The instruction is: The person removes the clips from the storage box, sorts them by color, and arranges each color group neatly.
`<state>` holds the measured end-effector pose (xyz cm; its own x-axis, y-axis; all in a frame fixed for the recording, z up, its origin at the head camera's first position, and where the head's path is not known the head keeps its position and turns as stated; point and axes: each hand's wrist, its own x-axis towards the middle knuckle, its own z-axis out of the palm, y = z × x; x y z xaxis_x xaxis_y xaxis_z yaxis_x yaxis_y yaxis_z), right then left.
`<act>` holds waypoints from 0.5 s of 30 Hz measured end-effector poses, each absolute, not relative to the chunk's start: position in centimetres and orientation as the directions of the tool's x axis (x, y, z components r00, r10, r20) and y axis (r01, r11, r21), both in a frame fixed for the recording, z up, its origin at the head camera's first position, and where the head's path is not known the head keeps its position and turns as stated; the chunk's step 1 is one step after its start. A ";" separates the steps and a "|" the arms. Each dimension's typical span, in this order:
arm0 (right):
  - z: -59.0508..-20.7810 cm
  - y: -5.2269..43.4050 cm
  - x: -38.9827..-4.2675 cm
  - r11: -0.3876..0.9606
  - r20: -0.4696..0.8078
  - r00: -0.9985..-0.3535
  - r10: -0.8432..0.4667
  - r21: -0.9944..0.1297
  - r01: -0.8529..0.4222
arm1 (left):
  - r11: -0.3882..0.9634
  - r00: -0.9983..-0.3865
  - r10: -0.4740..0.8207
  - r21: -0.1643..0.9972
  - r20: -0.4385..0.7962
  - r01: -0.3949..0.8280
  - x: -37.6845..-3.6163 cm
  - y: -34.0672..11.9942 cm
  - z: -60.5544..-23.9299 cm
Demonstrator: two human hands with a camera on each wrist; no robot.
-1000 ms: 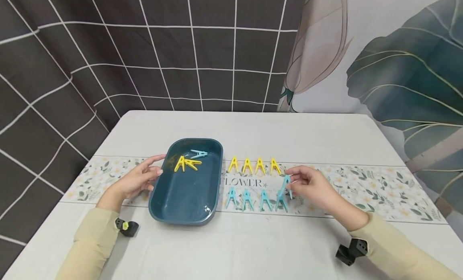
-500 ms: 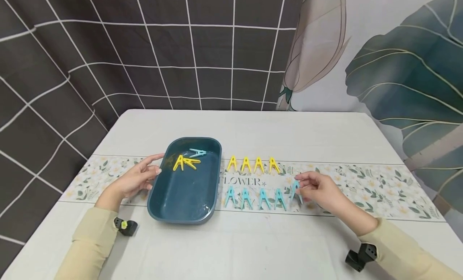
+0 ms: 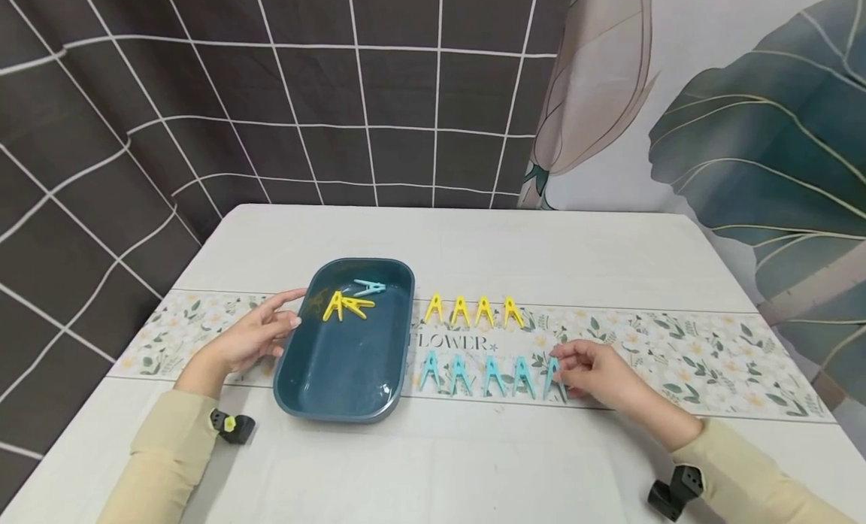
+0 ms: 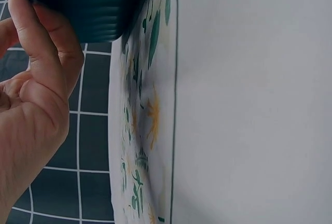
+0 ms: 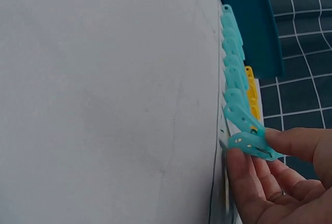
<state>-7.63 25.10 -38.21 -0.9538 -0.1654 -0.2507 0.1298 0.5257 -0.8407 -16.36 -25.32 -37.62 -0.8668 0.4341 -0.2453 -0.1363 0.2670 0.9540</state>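
Observation:
My right hand (image 3: pixel 595 371) pinches a light blue clothespin (image 3: pixel 552 368) between thumb and fingers at the right end of a row. In the right wrist view that clothespin (image 5: pixel 251 145) lies low at the cloth, legs spread. The rest of the light blue clothespins (image 3: pixel 490 367) continue the row leftward, and several yellow clothespins (image 3: pixel 483 308) form a row behind. My left hand (image 3: pixel 246 342) rests its fingertips against the left side of a dark blue tray (image 3: pixel 343 377), fingers loosely extended. Inside the tray lie two yellow clothespins (image 3: pixel 334 306) and one light blue clothespin (image 3: pixel 370 287).
A white table (image 3: pixel 473 464) carries a floral printed band (image 3: pixel 683 351) with lettering across its middle. Dark gridded cloth (image 3: pixel 399 95) hangs behind and to the left. A leaf-patterned curtain (image 3: pixel 764 133) hangs at the back right.
My right hand has carried the light blue clothespin right, from in front of the fourth one, and lowered it to the cloth at the row's end. The left hand stays at the tray.

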 end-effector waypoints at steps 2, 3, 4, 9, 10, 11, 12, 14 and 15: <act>-38.4 25.1 -7.6 0.528 -0.259 -0.950 -0.176 -0.839 0.131 | 0.272 -0.868 0.431 0.953 -0.247 -0.136 -16.3 -25.3 -37.6; -38.4 25.1 -7.6 0.530 -0.261 -0.948 -0.181 -0.838 0.129 | 0.274 -0.868 0.430 0.952 -0.247 -0.135 -16.3 -25.3 -37.6; -38.5 25.1 -7.6 0.534 -0.261 -0.947 -0.185 -0.836 0.125 | 0.277 -0.869 0.428 0.951 -0.248 -0.135 -16.2 -25.3 -37.5; -38.4 25.0 -7.7 0.566 -0.247 -0.950 -0.192 -0.818 0.098 | 0.294 -0.873 0.418 0.947 -0.251 -0.131 -16.1 -25.3 -37.4; -38.3 25.0 -7.7 0.574 -0.244 -0.951 -0.191 -0.813 0.093 | 0.296 -0.873 0.417 0.946 -0.251 -0.131 -16.1 -25.3 -37.4; -38.3 25.0 -7.7 0.580 -0.243 -0.951 -0.190 -0.810 0.091 | 0.298 -0.873 0.417 0.946 -0.251 -0.130 -16.2 -25.3 -37.3; -38.2 25.0 -7.7 0.587 -0.241 -0.952 -0.188 -0.805 0.088 | 0.299 -0.873 0.417 0.945 -0.252 -0.130 -16.2 -25.2 -37.3; -38.1 25.0 -7.7 0.604 -0.233 -0.955 -0.184 -0.793 0.077 | 0.299 -0.873 0.418 0.945 -0.252 -0.130 -16.2 -25.2 -37.4; -38.1 25.0 -7.7 0.609 -0.230 -0.956 -0.183 -0.789 0.074 | 0.300 -0.872 0.419 0.945 -0.253 -0.130 -16.2 -25.2 -37.4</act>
